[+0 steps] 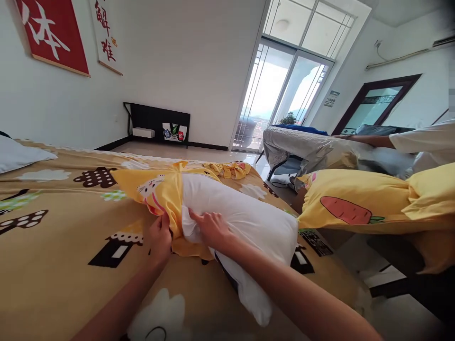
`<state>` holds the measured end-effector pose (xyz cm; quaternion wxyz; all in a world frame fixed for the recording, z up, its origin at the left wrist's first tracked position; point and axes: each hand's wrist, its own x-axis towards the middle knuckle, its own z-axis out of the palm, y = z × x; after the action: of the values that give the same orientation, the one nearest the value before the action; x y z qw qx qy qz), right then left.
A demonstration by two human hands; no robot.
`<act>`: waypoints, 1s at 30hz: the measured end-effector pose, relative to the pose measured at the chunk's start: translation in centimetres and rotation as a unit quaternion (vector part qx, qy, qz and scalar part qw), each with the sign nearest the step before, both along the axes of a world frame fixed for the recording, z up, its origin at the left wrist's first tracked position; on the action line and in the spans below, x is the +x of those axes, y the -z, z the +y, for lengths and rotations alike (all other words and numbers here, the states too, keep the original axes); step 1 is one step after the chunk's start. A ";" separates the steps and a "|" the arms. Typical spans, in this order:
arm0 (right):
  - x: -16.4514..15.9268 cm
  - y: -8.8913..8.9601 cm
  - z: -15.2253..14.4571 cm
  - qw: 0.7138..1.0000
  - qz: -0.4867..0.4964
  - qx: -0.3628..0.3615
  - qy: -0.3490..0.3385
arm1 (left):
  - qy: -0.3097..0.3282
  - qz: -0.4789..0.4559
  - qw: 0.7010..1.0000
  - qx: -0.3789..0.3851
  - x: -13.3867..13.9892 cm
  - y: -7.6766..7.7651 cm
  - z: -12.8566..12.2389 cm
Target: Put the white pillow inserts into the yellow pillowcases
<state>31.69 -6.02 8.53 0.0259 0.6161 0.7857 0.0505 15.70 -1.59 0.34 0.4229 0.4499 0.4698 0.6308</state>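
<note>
A white pillow [245, 213] lies on the bed, its left end inside a yellow pillowcase [174, 189] with a cartoon rabbit on it. My left hand [161, 237] is closed on the near edge of the pillowcase, left of its opening. At the opening, my right hand [215, 229] grips the near side of the pillow, its index finger reaching toward the case and the other fingers bent. The right part of the pillow is uncovered, and one white corner hangs toward me under my right forearm.
A patterned brown bedsheet [71, 279] spreads below. At right is a yellow pillow with a carrot print [355, 203]. Another person's arm [373, 140] reaches over a plastic-covered surface [302, 144]. Another white pillow [21, 156] lies far left. A black bench [156, 121] stands by the wall.
</note>
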 end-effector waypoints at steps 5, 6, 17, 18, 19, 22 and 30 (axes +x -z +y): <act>-2.7 -1.6 2.4 0.999 0.020 0.032 0.006 | 0.064 0.071 0.995 -0.008 -1.1 -1.7 -1.4; -2.6 -2.6 3.0 0.998 0.031 0.046 0.019 | 0.096 0.088 0.991 0.000 -1.2 -2.9 -1.4; -6.3 2.4 6.9 0.996 0.086 -0.025 -0.017 | 0.181 0.428 0.885 0.029 -4.3 0.7 -1.6; -6.5 2.6 6.3 0.996 0.084 -0.014 -0.028 | 0.173 0.450 0.876 0.033 -5.2 0.2 -1.9; -6.5 2.7 5.7 0.996 0.078 0.001 -0.041 | 0.161 0.468 0.868 0.043 -5.9 -0.8 -2.4; -6.0 2.1 3.1 0.994 0.051 0.046 -0.081 | 0.124 0.504 0.850 0.091 -6.1 -5.0 -3.5; 3.6 -5.0 2.5 0.991 0.100 0.037 -0.085 | 0.052 0.683 0.729 0.012 -2.2 -5.4 2.1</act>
<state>35.30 -3.50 13.52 -0.0799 0.5495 0.8314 0.0199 13.50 0.54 5.74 0.0148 0.7879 0.6003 0.1365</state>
